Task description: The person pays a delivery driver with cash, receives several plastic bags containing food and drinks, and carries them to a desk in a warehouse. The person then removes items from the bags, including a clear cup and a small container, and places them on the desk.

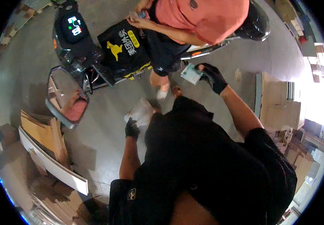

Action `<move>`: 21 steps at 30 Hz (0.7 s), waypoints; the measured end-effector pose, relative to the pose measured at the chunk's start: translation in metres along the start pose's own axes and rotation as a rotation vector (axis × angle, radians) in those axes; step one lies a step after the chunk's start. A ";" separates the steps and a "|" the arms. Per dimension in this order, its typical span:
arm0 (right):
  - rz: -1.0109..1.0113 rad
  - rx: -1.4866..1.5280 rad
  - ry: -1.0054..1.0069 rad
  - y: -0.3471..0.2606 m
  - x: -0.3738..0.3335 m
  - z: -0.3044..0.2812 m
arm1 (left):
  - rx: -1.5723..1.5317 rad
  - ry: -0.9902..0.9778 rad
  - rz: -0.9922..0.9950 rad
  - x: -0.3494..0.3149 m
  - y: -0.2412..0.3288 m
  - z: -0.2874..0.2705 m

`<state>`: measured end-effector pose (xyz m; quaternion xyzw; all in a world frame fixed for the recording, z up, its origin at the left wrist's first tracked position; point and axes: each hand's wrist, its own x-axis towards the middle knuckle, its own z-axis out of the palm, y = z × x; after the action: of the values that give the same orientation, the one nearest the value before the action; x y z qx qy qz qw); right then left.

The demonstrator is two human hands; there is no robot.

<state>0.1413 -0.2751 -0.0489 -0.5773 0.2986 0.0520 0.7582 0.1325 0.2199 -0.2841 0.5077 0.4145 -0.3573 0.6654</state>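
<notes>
My right hand [213, 78], in a dark glove, is stretched out ahead and pinches a small flat pale green-and-white paper [190, 74] by its right edge. Whether this is a banknote or a card is not clear. Lower and to the left, my left hand [132, 129], gloved too, is closed at the edge of a whitish see-through plastic bag [141, 112]. The bag hangs beside my leg, and its contents cannot be made out. Facing me, a person in a salmon shirt [210, 22] sits on a scooter, with something small and bluish in their hands [139, 19].
The scooter has a lit display [73, 27], a mirror [66, 95] and a black bag with yellow markings [122, 47] across its front. Flat boards [53, 159] lean at the left. Stacked cartons [280, 103] stand at the right. Grey concrete floor [100, 150] lies between.
</notes>
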 end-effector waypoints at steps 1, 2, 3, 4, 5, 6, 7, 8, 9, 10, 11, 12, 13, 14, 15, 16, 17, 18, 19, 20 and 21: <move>-0.104 -0.393 -0.008 0.002 0.004 -0.009 | -0.071 0.002 -0.135 -0.007 0.009 0.001; -0.085 -0.372 0.002 0.011 0.005 -0.019 | -0.049 0.017 -0.146 -0.015 0.007 0.005; -0.224 -0.536 0.040 0.019 0.005 -0.027 | -0.038 0.024 -0.116 -0.024 0.005 0.010; -0.363 -0.699 0.077 0.028 0.005 -0.037 | -0.027 0.032 -0.084 -0.032 0.004 0.014; -0.190 -0.767 0.010 0.023 -0.001 -0.046 | -0.029 0.043 -0.076 -0.039 0.001 0.017; -0.171 -0.745 0.013 0.047 0.001 -0.068 | -0.007 0.059 -0.084 -0.050 -0.008 0.021; -0.243 -0.948 0.018 0.085 0.005 -0.097 | 0.245 0.080 0.193 -0.061 -0.017 0.025; -0.319 -1.153 0.019 0.121 0.010 -0.125 | 0.105 0.118 0.110 -0.067 -0.011 0.033; -0.332 -1.266 -0.143 0.146 0.005 -0.151 | -0.037 0.168 0.022 -0.072 -0.006 0.039; -0.265 -1.221 -0.106 0.168 -0.012 -0.163 | -0.031 0.170 0.030 -0.083 0.001 0.057; -0.173 -1.182 -0.185 0.172 -0.027 -0.169 | 0.019 0.207 0.044 -0.099 0.003 0.075; -0.159 -1.234 -0.209 0.182 -0.044 -0.178 | 0.066 0.253 0.050 -0.113 -0.004 0.086; -0.118 -1.219 -0.301 0.178 -0.059 -0.179 | 0.113 0.286 0.077 -0.119 -0.015 0.090; -0.042 -1.146 -0.316 0.174 -0.074 -0.180 | 0.117 0.306 0.071 -0.123 -0.025 0.091; -0.040 -1.099 -0.310 0.181 -0.087 -0.183 | 0.121 0.269 0.075 -0.127 -0.033 0.089; -0.042 -1.055 -0.292 0.185 -0.097 -0.187 | 0.114 0.261 0.080 -0.125 -0.042 0.086; -0.045 -1.053 -0.295 0.183 -0.105 -0.192 | 0.102 0.252 0.086 -0.121 -0.050 0.083; -0.086 -1.021 -0.293 0.183 -0.112 -0.196 | 0.091 0.248 0.089 -0.120 -0.061 0.078; -0.134 -0.995 -0.281 0.177 -0.113 -0.201 | 0.173 0.236 0.158 -0.114 -0.071 0.069; -0.153 -1.002 -0.277 0.168 -0.110 -0.202 | 0.207 0.226 0.205 -0.113 -0.074 0.069; -0.101 -1.029 -0.329 0.159 -0.106 -0.200 | 0.239 0.220 0.250 -0.111 -0.078 0.069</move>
<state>-0.0916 -0.3758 -0.1598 -0.8720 0.0836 0.2446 0.4157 0.0304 0.1410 -0.2023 0.6666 0.3730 -0.2609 0.5903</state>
